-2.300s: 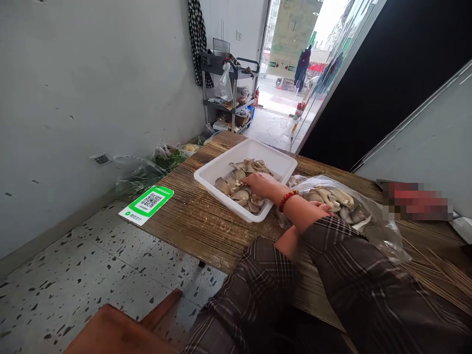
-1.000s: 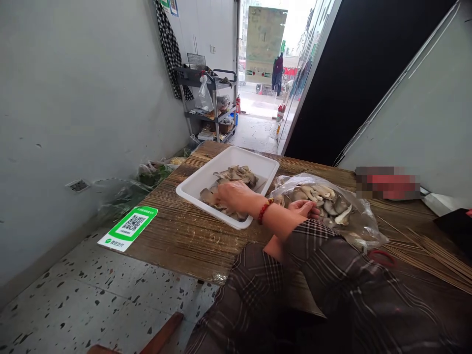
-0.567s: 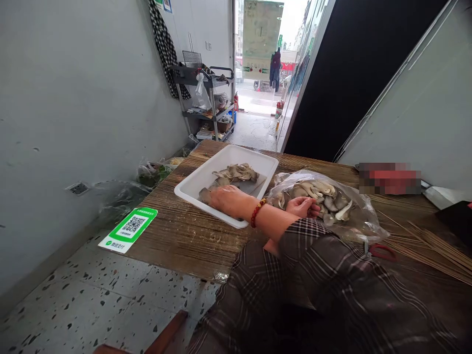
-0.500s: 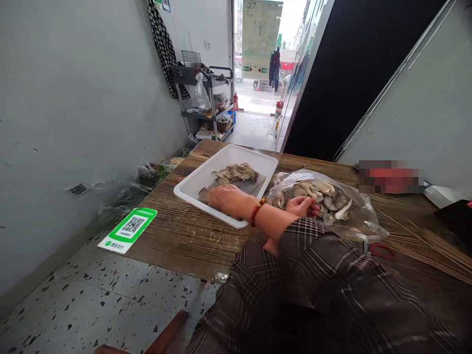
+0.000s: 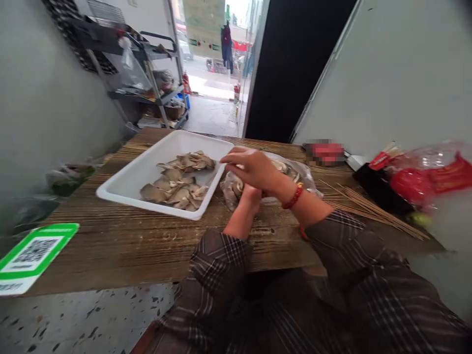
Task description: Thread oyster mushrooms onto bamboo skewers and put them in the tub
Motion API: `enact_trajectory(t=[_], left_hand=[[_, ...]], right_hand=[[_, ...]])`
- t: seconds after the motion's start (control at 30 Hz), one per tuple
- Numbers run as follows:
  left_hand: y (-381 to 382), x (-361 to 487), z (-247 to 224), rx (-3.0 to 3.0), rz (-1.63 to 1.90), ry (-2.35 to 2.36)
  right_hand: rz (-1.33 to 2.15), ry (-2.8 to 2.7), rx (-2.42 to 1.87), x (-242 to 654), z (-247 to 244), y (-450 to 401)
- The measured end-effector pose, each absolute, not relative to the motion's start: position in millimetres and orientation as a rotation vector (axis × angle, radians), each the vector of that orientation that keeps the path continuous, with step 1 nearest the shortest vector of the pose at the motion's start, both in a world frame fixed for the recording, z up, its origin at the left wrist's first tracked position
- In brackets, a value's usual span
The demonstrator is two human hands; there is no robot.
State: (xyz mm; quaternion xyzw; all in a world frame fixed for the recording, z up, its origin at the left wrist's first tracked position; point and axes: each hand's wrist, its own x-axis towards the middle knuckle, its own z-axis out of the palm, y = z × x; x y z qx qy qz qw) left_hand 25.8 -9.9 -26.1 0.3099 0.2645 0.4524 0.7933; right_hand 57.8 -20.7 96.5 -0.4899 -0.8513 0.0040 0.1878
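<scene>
My right hand (image 5: 254,169), with a red bead bracelet at the wrist, hovers between the tray and the bag. Its fingers stretch left and apart, and nothing shows in them. Under it, at the bag's near side, is my left hand (image 5: 252,195); its fingers are hidden behind the right one. Oyster mushroom pieces (image 5: 175,184) lie in a heap in the white plastic tray (image 5: 138,200). More oyster mushrooms (image 5: 290,171) sit in a clear plastic bag (image 5: 307,178), partly covered by my hands.
Thin bamboo skewers (image 5: 372,209) lie right of the bag on the wooden table (image 5: 147,246). Beyond them are a black box (image 5: 379,189) and red packaging (image 5: 424,182). A green QR code card (image 5: 37,250) is at the left edge. A cart (image 5: 147,73) stands behind.
My right hand has left the tray and come over to the bag, above my left hand. The view has turned right, bringing the red packaging into sight.
</scene>
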Motion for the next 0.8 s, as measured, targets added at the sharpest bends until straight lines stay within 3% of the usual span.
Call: enact_trajectory(t=[0.17,0.33,0.57,0.8], left_hand=[[-8.1,26.4,-23.4,0.8,0.884,0.573],[-6.8,24.8,-17.1,0.833,0.901,0.596],[-4.9,23.8,-14.5,0.922,0.943,0.635],[0.2,21.1,-14.4,1.013,0.935,0.724]], right_hand=[[-0.176,-1.737,-1.512,184.6,93.7,-73.2],[-0.128,-1.165,-1.57,280.4,54.1,-121.9],[-0.085,-1.421,-2.047,331.1,-22.7,-140.8],[-0.054,-1.672,-2.112,327.3,-44.5,-106.9]])
